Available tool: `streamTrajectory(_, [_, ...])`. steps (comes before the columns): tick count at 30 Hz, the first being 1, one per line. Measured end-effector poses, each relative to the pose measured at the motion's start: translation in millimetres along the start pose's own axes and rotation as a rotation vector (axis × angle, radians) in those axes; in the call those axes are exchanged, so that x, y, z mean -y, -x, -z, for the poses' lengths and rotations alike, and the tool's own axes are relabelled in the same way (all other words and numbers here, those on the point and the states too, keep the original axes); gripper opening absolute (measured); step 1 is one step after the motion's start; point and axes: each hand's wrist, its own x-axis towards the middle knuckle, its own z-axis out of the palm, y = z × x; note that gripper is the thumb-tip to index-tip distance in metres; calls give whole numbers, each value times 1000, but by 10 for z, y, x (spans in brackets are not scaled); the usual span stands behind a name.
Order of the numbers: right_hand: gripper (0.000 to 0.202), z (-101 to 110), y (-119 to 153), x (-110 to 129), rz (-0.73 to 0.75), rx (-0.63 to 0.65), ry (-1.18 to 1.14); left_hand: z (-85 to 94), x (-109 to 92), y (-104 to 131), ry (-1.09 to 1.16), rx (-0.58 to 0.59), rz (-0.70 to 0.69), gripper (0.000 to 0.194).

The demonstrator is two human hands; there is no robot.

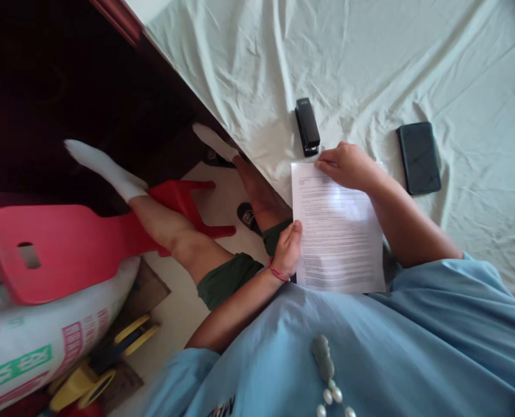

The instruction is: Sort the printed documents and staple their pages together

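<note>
Printed paper (339,246) lies in front of my body, covered in lines of small text too fine to read; whether it is one sheet or a few I cannot tell. My left hand (289,250) grips its left edge, thumb on top and fingers hidden beneath. At the top edge, my right hand (346,166) pinches the paper near the upper left corner, its forearm crossing the right side. A black stapler (308,127) rests on the pale sheet (361,63) just beyond the paper's top edge, close to my right fingertips but apart from them.
To the right lies a dark phone (419,157) on the wrinkled cloth. A red plastic chair (53,243) stands at the left, one leg stretched over it. Below are a printed white sack (49,336), a yellow-and-black object (92,376) and a dark shoe (247,217).
</note>
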Motion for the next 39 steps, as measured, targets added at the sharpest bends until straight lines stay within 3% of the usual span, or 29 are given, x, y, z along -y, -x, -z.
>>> streamTrajectory(7, [21,88,-249,-185,-92,27,47,-138,-217,-100,-45,-15,36,67])
streamTrajectory(13, [17,175,-548,-256,-25,54,145,-191,-193,-31,-238,-57,-56,56])
streamTrajectory(18, [20,213,-661,-328,-25,59,187,-259,-216,-37,-548,-103,-158,43])
streamTrajectory(22, [25,199,-696,-407,-35,22,149,-297,-291,-125,-732,-117,-164,37])
streamTrajectory(26, [37,316,-804,-293,-32,-108,70,-285,-302,-162,-669,-77,-136,38])
streamTrajectory(29, [40,388,-991,-61,106,-298,26,-262,-266,-161,-598,-75,-111,40])
streamTrajectory(34, [49,158,-1303,218,280,-315,-49,-241,-227,-159,-558,-94,-88,41])
streamTrajectory(39, [61,-144,-1386,158,268,-244,-37,-216,-224,-145,-573,-56,-124,43])
